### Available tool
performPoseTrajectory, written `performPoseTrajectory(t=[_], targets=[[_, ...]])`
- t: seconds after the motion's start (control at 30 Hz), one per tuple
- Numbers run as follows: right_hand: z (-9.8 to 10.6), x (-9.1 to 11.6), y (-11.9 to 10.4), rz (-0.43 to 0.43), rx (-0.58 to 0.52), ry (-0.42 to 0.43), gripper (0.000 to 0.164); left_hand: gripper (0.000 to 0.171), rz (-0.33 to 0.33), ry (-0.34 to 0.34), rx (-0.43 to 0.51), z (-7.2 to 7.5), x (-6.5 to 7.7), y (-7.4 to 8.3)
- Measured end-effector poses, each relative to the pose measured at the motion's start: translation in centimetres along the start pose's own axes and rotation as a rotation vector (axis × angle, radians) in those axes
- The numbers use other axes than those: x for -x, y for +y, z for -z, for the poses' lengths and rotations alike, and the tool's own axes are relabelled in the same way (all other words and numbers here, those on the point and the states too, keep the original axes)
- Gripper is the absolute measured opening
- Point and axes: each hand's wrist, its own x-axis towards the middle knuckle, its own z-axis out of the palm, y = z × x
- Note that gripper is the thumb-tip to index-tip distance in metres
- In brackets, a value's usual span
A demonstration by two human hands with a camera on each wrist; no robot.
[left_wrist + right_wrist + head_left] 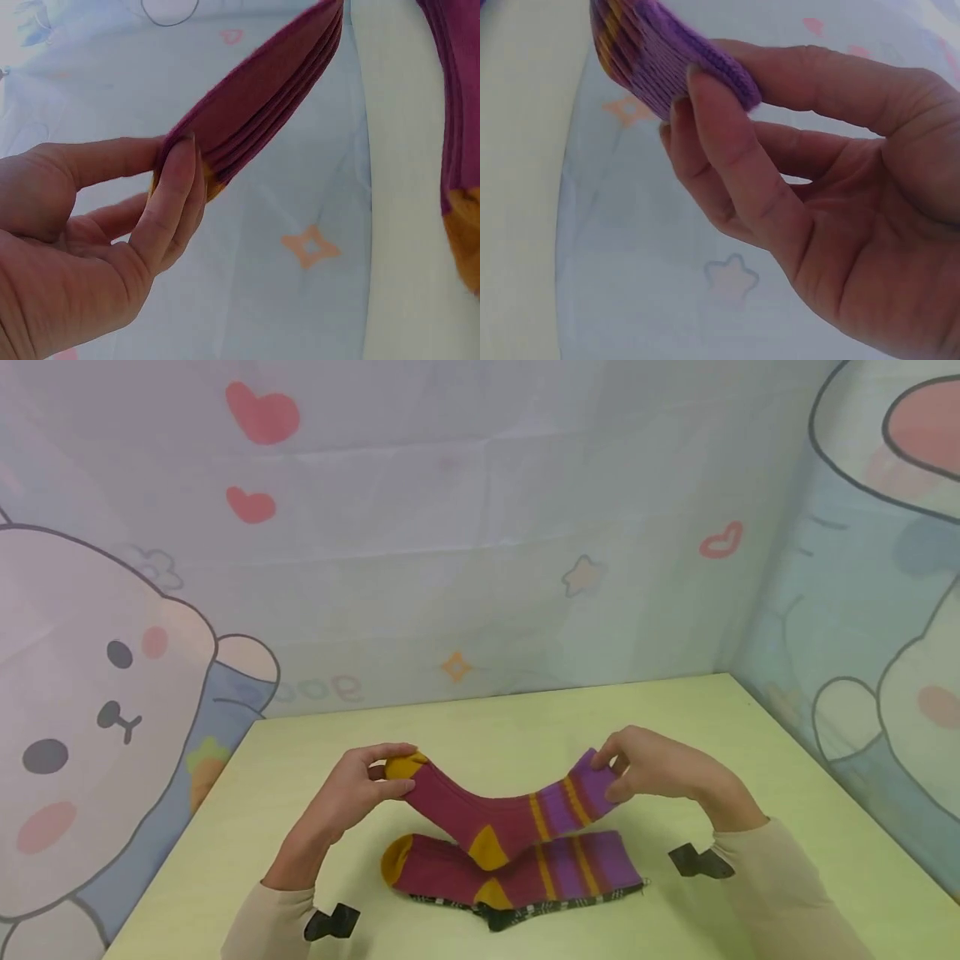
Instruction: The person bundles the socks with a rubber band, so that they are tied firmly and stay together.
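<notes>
Between my two hands hangs a maroon sock point(480, 806) with a yellow toe and heel and a purple cuff crossed by yellow stripes. My left hand point(365, 783) pinches its toe, and in the left wrist view the thumb and fingers point(174, 176) press the yellow end. At the other end, my right hand point(652, 766) pinches the purple cuff point(682, 64). The sock sags in the middle, its yellow heel overlapping a matching sock point(442, 868) that lies flat below. Under that matching sock, the edge of a black-and-white patterned sock point(498, 918) shows; most of it is hidden.
The socks are on a pale yellow-green table point(300, 810). Behind it hangs a cloth backdrop point(450, 568) with printed hearts and stars, and printed cartoon animals cover the sides. A black tag point(332, 922) sits at the left sleeve, another black tag point(701, 862) at the right.
</notes>
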Motion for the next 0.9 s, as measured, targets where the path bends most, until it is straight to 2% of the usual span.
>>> performPoseTrajectory(t=[0.2,0.43,0.53,0.63,0.73,0.9], targets=[[0.2,0.4,-0.2,-0.008,0.063,-0.067,0.035,0.040,0.020,-0.086,0.019,0.0,0.9,0.0],[0.0,0.5,-0.2,-0.012,0.089,-0.165,0.027,0.031,0.028,-0.158,-0.049,-0.6,0.9,0.3],[-0.1,0.5,-0.1,-0.017,0.075,-0.174,0.024,0.029,0.016,-0.170,-0.120,-0.9,0.8,0.5],[-0.3,0.5,-0.1,-0.022,0.052,-0.184,0.022,0.028,-0.002,-0.166,-0.231,-1.2,0.8,0.7],[-0.7,0.5,-0.1,-0.029,0.033,-0.187,0.020,0.028,-0.016,-0.149,-0.337,-1.4,0.9,0.8],[-1.3,0.4,0.0,-0.035,0.045,-0.195,0.020,0.026,-0.023,-0.121,-0.452,-1.6,0.8,0.5]])
